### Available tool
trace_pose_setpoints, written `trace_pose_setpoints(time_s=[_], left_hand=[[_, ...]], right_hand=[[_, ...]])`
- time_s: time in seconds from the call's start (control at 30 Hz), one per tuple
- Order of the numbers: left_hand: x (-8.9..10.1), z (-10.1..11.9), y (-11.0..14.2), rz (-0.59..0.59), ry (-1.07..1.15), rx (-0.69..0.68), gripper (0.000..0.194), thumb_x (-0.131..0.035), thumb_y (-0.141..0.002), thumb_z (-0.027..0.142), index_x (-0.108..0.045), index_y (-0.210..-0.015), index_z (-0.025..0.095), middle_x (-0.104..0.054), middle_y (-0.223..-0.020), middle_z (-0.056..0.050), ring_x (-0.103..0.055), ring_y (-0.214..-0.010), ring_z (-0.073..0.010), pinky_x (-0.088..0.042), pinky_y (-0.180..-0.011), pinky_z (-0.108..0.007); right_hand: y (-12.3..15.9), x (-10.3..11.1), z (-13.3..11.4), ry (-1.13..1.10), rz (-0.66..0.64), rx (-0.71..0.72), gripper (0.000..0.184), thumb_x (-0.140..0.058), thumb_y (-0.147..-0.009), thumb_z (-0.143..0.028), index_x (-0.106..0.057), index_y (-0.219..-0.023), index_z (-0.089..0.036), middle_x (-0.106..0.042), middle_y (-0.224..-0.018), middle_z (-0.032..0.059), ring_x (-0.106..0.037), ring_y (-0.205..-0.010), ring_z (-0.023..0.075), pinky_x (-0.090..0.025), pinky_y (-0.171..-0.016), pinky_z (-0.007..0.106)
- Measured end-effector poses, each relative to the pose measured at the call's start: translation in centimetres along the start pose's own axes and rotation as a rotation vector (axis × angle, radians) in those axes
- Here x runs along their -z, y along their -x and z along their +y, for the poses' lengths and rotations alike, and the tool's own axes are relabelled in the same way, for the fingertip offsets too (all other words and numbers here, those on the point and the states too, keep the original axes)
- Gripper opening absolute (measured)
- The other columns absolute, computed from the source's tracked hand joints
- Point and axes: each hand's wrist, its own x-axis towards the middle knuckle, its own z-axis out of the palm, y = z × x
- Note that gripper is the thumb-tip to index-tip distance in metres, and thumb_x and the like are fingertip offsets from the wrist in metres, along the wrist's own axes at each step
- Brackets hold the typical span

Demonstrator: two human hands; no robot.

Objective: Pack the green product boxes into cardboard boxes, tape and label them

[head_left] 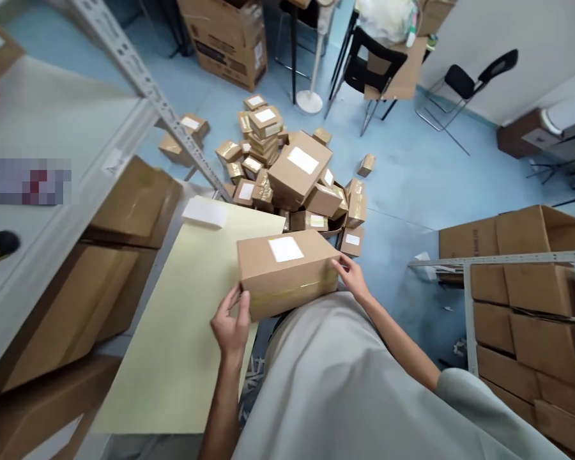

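The left hand (230,322) is half open, its thumb against the near side and its fingers at the left end of a cardboard box (287,278). The box lies between the hands, its long axis running across from one to the other, white label (286,249) upward. The right hand (352,276) grips the right end's upper corner, thumb and fingers nearly closed on it. Each hand is nearest its own end, so neither is clearly closer to the box as a whole.

Left of the left hand, a metal shelf (71,108) stands with large cartons (129,201) beneath its top. Between that shelf and the left hand spreads the pale yellow table (167,358); the box's left end overlaps it, though I cannot tell whether they touch. Ahead of both hands, past the box, a heap of smaller boxes (299,169) covers part of the blue floor (402,172). Ahead and right of the right hand are chairs (371,61); well to its right, a rack (470,313) holds stacked cartons.
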Motion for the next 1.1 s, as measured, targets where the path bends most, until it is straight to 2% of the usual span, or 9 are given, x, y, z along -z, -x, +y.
trace_pose_setpoints(time_s=[0.13,0.2,0.33,0.43,0.57,0.73,0.97,1.03,1.1], left_hand=[[-8.0,6.8,-3.4,-0.147,0.135,-0.24,0.059,-0.066,-0.102,0.058,-0.076,-0.144,0.018,-0.08,-0.139,-0.016,-0.081,-0.116,-0.0324,-0.064,-0.11,-0.048],[-12.8,10.6,-5.4,-0.236,0.11,-0.367,0.057,-0.069,-0.101,0.054,-0.075,-0.146,0.019,-0.078,-0.143,-0.017,-0.079,-0.12,-0.0326,-0.063,-0.112,-0.048],[-23.5,18.5,-11.4,-0.387,0.006,-0.566,0.06,-0.074,-0.098,0.04,-0.07,-0.153,0.017,-0.07,-0.155,-0.019,-0.065,-0.145,-0.036,-0.052,-0.127,-0.052],[-32.0,24.2,-16.6,-0.48,-0.092,-0.57,0.063,-0.075,-0.096,0.036,-0.067,-0.156,0.018,-0.064,-0.16,-0.019,-0.058,-0.152,-0.0376,-0.046,-0.132,-0.054],[-42.1,31.0,-22.1,-0.622,-0.242,-0.53,0.08,-0.075,-0.095,0.036,-0.051,-0.169,0.016,-0.057,-0.162,-0.023,-0.056,-0.153,-0.0414,-0.046,-0.129,-0.055],[-51.6,37.4,-26.5,-0.77,-0.305,-0.685,0.086,-0.071,-0.094,0.03,-0.042,-0.173,0.014,-0.05,-0.171,-0.024,-0.045,-0.162,-0.0427,-0.034,-0.135,-0.057],[-62.2,43.0,-33.3,-0.91,-0.361,-0.841,0.101,-0.067,-0.086,0.018,-0.028,-0.179,0.005,-0.031,-0.185,-0.025,-0.026,-0.174,-0.039,-0.012,-0.144,-0.055],[-64.2,43.5,-34.4,-0.979,-0.369,-0.818,0.102,-0.065,-0.086,0.016,-0.026,-0.179,0.005,-0.021,-0.189,-0.023,-0.019,-0.177,-0.0371,-0.014,-0.144,-0.055],[-64.9,42.9,-34.3,-1.051,-0.38,-0.756,0.096,-0.062,-0.088,0.014,-0.03,-0.178,0.005,-0.017,-0.19,-0.022,-0.018,-0.177,-0.0349,-0.019,-0.143,-0.051]], right_hand=[[-1.0,7.7,2.9,-0.128,0.336,-0.114,0.07,-0.076,-0.087,-0.075,-0.082,-0.127,-0.018,-0.082,-0.138,0.0157,-0.074,-0.133,0.0386,-0.061,-0.113,0.052],[-2.6,11.0,4.9,-0.192,0.446,-0.164,0.073,-0.082,-0.08,-0.075,-0.081,-0.123,-0.017,-0.081,-0.138,0.0176,-0.072,-0.133,0.0382,-0.059,-0.112,0.05],[-7.6,16.5,9.4,-0.269,0.586,-0.329,0.072,-0.089,-0.067,-0.071,-0.081,-0.113,-0.017,-0.084,-0.13,0.018,-0.073,-0.126,0.0372,-0.059,-0.103,0.046],[-11.7,19.1,12.3,-0.363,0.626,-0.461,0.069,-0.086,-0.064,-0.068,-0.079,-0.111,-0.018,-0.084,-0.127,0.0163,-0.074,-0.124,0.0346,-0.06,-0.098,0.042],[-16.6,20.7,14.6,-0.486,0.676,-0.554,0.067,-0.081,-0.068,-0.065,-0.074,-0.117,-0.02,-0.082,-0.131,0.0149,-0.075,-0.128,0.0312,-0.061,-0.101,0.041],[-21.9,21.3,16.1,-0.577,0.789,-0.561,0.061,-0.076,-0.078,-0.06,-0.063,-0.126,-0.024,-0.076,-0.143,0.0157,-0.075,-0.132,0.0278,-0.062,-0.11,0.044],[-29.9,22.4,18.8,-0.624,0.773,-0.617,0.067,-0.064,-0.092,-0.057,-0.052,-0.149,-0.023,-0.065,-0.16,0.0175,-0.067,-0.146,0.0245,-0.059,-0.118,0.046],[-32.1,22.5,19.7,-0.613,0.74,-0.64,0.072,-0.064,-0.094,-0.054,-0.049,-0.156,-0.021,-0.063,-0.161,0.0176,-0.067,-0.147,0.0229,-0.059,-0.118,0.042],[-33.9,22.4,20.4,-0.601,0.693,-0.663,0.074,-0.066,-0.094,-0.05,-0.049,-0.159,-0.02,-0.066,-0.158,0.0171,-0.068,-0.144,0.0216,-0.06,-0.117,0.039]])
